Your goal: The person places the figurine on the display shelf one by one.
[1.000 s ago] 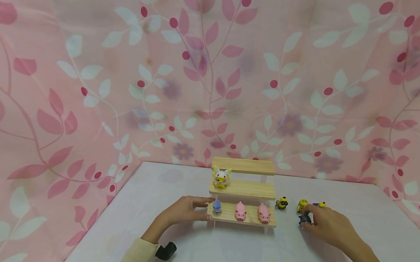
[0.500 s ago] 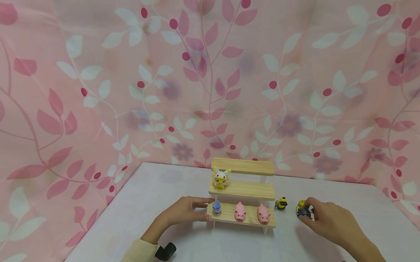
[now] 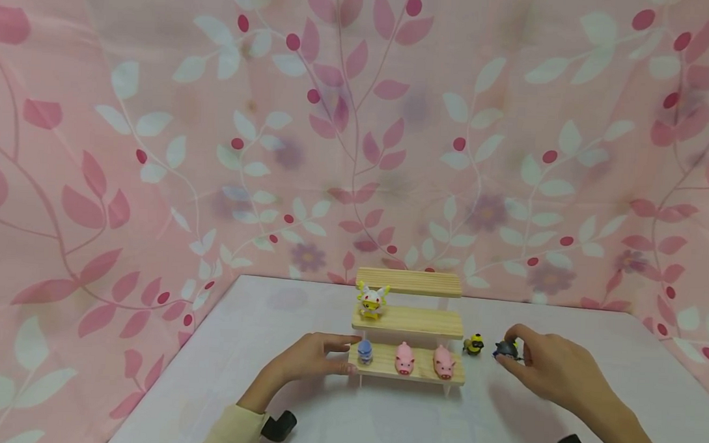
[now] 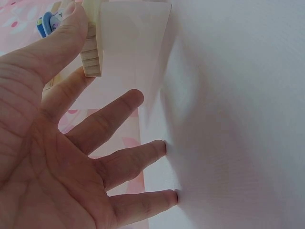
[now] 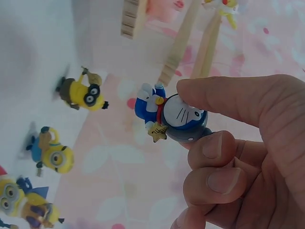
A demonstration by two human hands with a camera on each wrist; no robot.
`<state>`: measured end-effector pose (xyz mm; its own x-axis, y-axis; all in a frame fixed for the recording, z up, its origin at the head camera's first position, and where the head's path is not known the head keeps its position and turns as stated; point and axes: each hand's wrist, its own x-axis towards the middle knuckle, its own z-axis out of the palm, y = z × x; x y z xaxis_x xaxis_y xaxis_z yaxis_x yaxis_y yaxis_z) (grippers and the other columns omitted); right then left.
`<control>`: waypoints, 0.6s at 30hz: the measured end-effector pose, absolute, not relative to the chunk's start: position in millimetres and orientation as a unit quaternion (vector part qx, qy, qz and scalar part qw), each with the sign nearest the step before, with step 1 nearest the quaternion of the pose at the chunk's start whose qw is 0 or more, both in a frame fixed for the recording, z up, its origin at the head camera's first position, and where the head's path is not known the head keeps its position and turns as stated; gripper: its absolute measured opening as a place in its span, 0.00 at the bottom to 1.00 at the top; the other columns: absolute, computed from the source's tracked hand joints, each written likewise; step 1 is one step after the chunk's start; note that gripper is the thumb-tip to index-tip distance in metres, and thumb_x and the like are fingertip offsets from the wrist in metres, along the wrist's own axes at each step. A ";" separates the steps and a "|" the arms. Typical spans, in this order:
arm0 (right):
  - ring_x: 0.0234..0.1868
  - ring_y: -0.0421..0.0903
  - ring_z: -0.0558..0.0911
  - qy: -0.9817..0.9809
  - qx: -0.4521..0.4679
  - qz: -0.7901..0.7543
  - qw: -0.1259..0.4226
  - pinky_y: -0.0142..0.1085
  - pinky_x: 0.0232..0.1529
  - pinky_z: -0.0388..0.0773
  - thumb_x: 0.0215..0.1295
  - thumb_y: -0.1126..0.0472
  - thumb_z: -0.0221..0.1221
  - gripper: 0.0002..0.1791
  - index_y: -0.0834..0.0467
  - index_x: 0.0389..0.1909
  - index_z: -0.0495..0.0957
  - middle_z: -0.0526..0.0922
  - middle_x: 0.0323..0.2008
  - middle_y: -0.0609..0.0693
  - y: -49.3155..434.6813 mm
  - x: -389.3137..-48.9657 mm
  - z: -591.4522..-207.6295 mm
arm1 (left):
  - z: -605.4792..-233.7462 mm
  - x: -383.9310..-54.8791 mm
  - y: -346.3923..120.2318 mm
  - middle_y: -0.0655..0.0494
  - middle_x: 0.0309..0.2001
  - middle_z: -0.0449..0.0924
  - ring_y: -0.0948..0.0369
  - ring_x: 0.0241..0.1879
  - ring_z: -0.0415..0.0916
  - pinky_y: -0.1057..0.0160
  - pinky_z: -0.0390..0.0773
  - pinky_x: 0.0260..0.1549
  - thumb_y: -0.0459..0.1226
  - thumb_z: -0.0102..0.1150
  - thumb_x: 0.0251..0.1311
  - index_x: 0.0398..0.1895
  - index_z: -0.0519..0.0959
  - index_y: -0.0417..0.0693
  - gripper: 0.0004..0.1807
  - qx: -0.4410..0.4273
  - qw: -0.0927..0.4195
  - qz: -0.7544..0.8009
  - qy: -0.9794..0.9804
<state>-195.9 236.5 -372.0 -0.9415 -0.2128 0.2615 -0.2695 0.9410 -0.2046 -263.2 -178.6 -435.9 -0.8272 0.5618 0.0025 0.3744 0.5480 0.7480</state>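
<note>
My right hand pinches a blue-and-white Doraemon figurine between thumb and fingers, to the right of the shelf. In the right wrist view its face, red collar and yellow star show. At the left end of a three-tier wooden display stand, my left hand holds the bottom board between thumb and index finger. Its other fingers spread toward the tabletop in the left wrist view. Close to that thumb stands a small blue-hatted figurine on the bottom tier.
Two pink pig figures share the bottom tier. A white-and-yellow figurine occupies the middle tier's left end. Right of the stand is a Minion figurine, with several more Minions beyond. A pink floral cloth hangs behind.
My right hand has lifted the Doraemon figurine and carried it slightly up and left in the head view. My left hand keeps its place at the stand.
</note>
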 end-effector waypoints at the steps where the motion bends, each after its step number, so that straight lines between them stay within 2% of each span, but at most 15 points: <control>1: 0.16 0.39 0.64 -0.978 0.122 0.120 0.116 0.34 0.17 0.62 0.56 0.48 0.70 0.17 0.51 0.41 0.79 0.66 0.16 0.40 234.8 -195.9 -370.4 | -436.0 -263.3 -178.7 0.60 0.63 0.75 0.56 0.58 0.77 0.44 0.73 0.56 0.51 0.70 0.57 0.65 0.75 0.64 0.31 0.268 0.120 0.394 0.871; 6: 0.15 0.40 0.64 -0.977 0.125 0.123 0.117 0.33 0.16 0.62 0.56 0.46 0.70 0.19 0.53 0.43 0.79 0.66 0.16 0.40 227.1 -198.1 -362.1 | -438.1 -264.1 -178.9 0.60 0.63 0.75 0.56 0.57 0.77 0.44 0.73 0.56 0.52 0.70 0.57 0.65 0.75 0.64 0.31 0.266 0.120 0.394 0.871; 18: 0.13 0.36 0.63 -0.961 0.167 0.140 0.173 0.32 0.14 0.61 0.57 0.45 0.70 0.17 0.50 0.41 0.79 0.65 0.15 0.37 206.4 -203.2 -347.4 | -438.7 -264.8 -178.1 0.61 0.63 0.75 0.57 0.58 0.77 0.45 0.73 0.56 0.54 0.69 0.56 0.65 0.76 0.64 0.32 0.259 0.124 0.392 0.874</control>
